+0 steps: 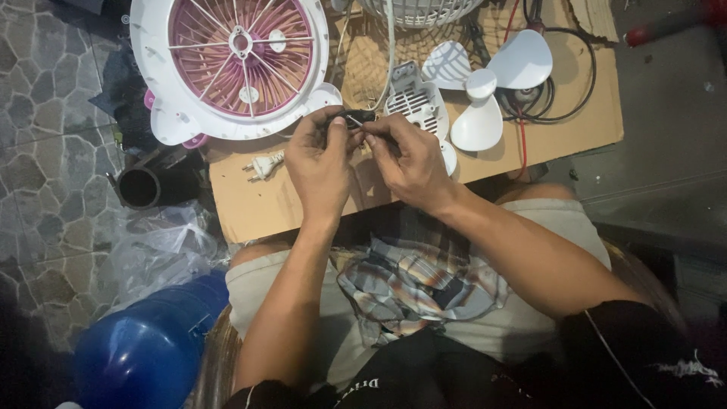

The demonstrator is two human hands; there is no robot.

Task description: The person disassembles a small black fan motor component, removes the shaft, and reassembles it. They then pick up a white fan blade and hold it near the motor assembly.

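My left hand and my right hand meet over a sheet of cardboard, both pinching a small black part with a thin wire end between the fingertips. Exactly what the part is cannot be made out. Just behind the hands lies a white vented fan housing piece, and a white power cord runs up from it. A white plug lies on the cardboard left of my left hand.
A white and pink fan grille lies at the back left. A white three-blade fan propeller and black cables sit at the right. A blue plastic object, clear plastic bag and dark pipe are on the stone floor at left.
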